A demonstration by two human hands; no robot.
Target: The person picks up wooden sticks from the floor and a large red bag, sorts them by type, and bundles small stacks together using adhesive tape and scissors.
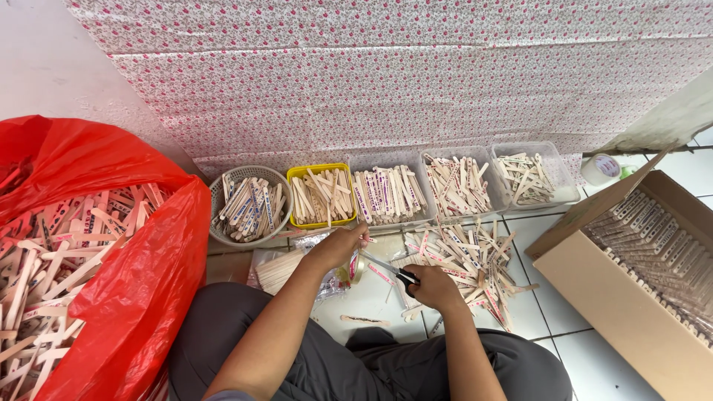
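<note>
My left hand [338, 246] is raised over the floor, closed on a small clear plastic packet of wooden sticks [349, 263]. My right hand [433, 286] grips black-handled scissors [394, 271] whose blades point left toward that packet. Both hands hover above my lap, just in front of a loose heap of wooden ice-cream sticks [468, 260] on the white tiles. A bundle of plain sticks in a clear bag [278, 269] lies under my left forearm.
A row of containers with sorted sticks stands against the flowered cloth: round grey basket [223, 223], yellow tray [321, 171], three clear tubs [416, 160]. A red bag of sticks [148, 275] fills the left. A cardboard box of packed sticks [594, 289] and tape roll [600, 169] sit right.
</note>
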